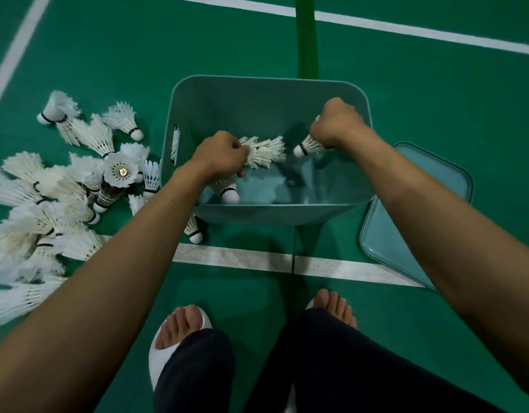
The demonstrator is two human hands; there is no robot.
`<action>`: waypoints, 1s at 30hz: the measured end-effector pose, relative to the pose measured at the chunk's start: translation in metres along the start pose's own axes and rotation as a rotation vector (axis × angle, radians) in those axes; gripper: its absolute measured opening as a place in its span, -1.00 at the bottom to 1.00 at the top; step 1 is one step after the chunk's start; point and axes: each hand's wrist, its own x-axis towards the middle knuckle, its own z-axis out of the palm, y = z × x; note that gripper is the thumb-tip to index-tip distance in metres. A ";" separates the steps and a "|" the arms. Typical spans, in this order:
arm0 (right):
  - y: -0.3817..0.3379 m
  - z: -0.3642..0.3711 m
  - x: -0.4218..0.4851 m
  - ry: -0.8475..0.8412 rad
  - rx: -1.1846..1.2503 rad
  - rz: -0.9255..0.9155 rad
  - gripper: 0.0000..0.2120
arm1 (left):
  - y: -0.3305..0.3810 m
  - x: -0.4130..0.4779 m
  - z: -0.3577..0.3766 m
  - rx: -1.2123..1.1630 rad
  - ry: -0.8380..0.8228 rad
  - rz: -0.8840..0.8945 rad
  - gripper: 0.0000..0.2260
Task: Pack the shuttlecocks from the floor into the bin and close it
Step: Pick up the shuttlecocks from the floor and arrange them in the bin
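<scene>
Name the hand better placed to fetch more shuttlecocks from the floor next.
Left. The left hand is nearest the pile of shuttlecocks, which lies left of the bin. The right hand would have to cross the bin; on that side lies the lid.

Floor (108,55): green sports-court surface, evenly lit, with soft shadows.
Near white line (233,257): textured; crossed just below centre, from 9 toward 4 o'clock.
Side white line (16,52): ran diagonally at 10 o'clock.
Far white line (406,28): sloped across 1 o'clock.
Brighter green strip (306,40): stood at 12 o'clock.
</scene>
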 end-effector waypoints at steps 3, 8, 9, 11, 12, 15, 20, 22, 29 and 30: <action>0.003 0.017 0.002 0.044 -0.061 0.058 -0.92 | -0.001 0.000 0.001 -0.106 -0.116 -0.029 -0.74; -0.004 0.047 0.011 0.115 0.125 0.163 -0.75 | 0.001 0.004 0.004 -0.064 -0.161 0.043 -0.89; -0.006 0.052 0.017 0.094 0.224 0.210 -0.79 | 0.001 0.006 0.004 -0.077 -0.177 0.045 -0.89; -0.010 0.062 0.030 0.000 0.478 0.296 -0.92 | 0.001 0.009 0.004 -0.093 -0.186 0.039 -0.86; -0.012 0.065 0.034 -0.069 0.569 0.340 -0.90 | 0.001 0.012 0.005 -0.090 -0.183 0.038 -0.85; -0.015 0.075 0.045 -0.236 0.654 0.404 -0.82 | 0.000 0.020 0.007 -0.087 -0.137 0.042 -0.92; -0.016 0.073 0.051 -0.295 0.777 0.432 -0.84 | 0.001 0.029 0.007 -0.165 -0.003 0.044 -0.98; -0.016 0.062 0.046 -0.223 0.805 0.398 -0.90 | 0.002 0.028 0.004 -0.223 0.025 0.011 -0.91; -0.026 0.021 -0.013 -0.196 0.578 0.039 -0.92 | 0.027 -0.001 0.000 -0.488 0.161 0.006 -0.88; -0.031 0.017 -0.025 -0.390 0.638 0.018 -0.92 | 0.034 -0.003 0.000 -0.520 0.176 0.013 -0.91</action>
